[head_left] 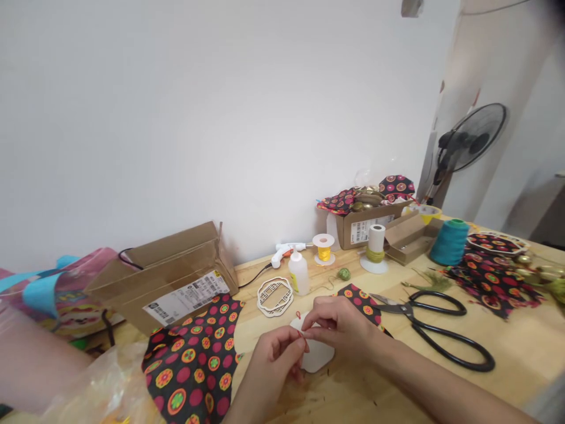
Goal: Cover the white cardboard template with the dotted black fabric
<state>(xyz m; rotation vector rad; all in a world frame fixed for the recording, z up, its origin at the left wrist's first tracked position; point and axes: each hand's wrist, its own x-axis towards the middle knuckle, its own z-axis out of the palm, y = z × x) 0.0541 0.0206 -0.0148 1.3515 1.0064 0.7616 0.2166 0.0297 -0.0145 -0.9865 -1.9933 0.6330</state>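
Note:
My left hand (pixel 282 356) and my right hand (pixel 338 324) meet over a white scalloped piece (pixel 318 356) lying on the wooden table. Both hands are closed, pinching a thin red cord (pixel 298 317) whose small loop sticks up past the fingertips. The rest of the cord is hidden by my fingers. Patterned black fabric (pixel 359 300) lies partly behind my right hand. Just beyond my hands sits a lattice-cut wooden ornament (pixel 275 297). Black-handled scissors (pixel 435 324) rest with open blades to the right, near my right forearm.
A glue bottle (pixel 299 274), a glue gun (pixel 289 252) and a yellow thread spool (pixel 323 250) stand near the wall. Cardboard boxes (pixel 172 282) are at left and back right. Patterned fabric (pixel 198 365) lies left; a teal thread cone (pixel 449 241) stands right.

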